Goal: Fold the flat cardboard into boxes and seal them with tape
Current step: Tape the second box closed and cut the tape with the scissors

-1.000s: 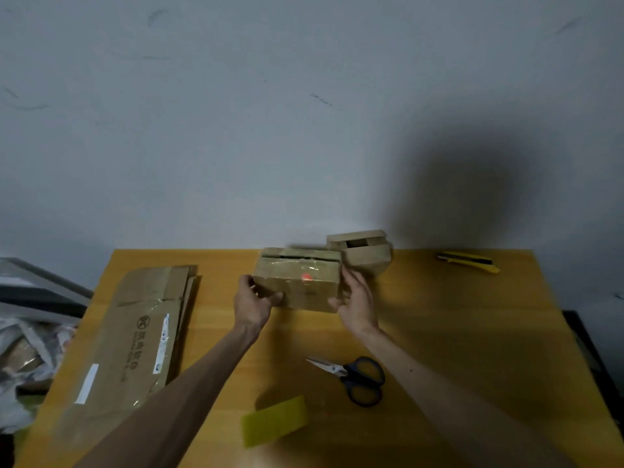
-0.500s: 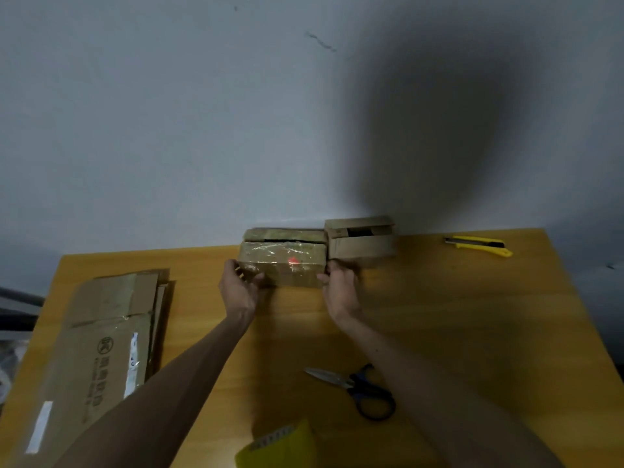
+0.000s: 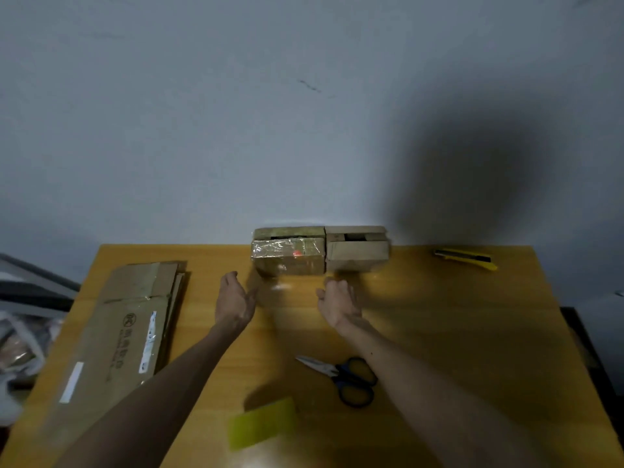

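At the far left, off the table's edge, we see a dim heap of pale wrapping [image 3: 20, 346], too dark to make out. On the left part of the wooden table [image 3: 456, 332] lies a stack of flat cardboard [image 3: 114, 332], with printed marks and white labels on its top sheet, running from the near left towards the far side.

Next comes the left hand [image 3: 233, 298]. Its fingers are loose and straight and it grasps nothing, and it sits just near of the taped box [image 3: 288, 256] and a little to the left. We see no contact between them. That box stands at the far edge of the table against the grey wall [image 3: 236, 130]. Shiny tape covers its near top, and a small red spot shows on it.

Near us, at the table's near edge, lies a blurred yellow object [image 3: 261, 422].

The right hand [image 3: 337, 302] is likewise released, palm turned inward and fingers relaxed. It is empty and lies just near of the seam where the two boxes meet. Near of it, black-handled scissors [image 3: 344, 376] lie flat with the blades pointing left.

A second box [image 3: 356, 251] touches the right side of the taped one, with a dark gap showing between its top flaps. Well to the right, by the far edge, lies a yellow utility knife [image 3: 466, 259].
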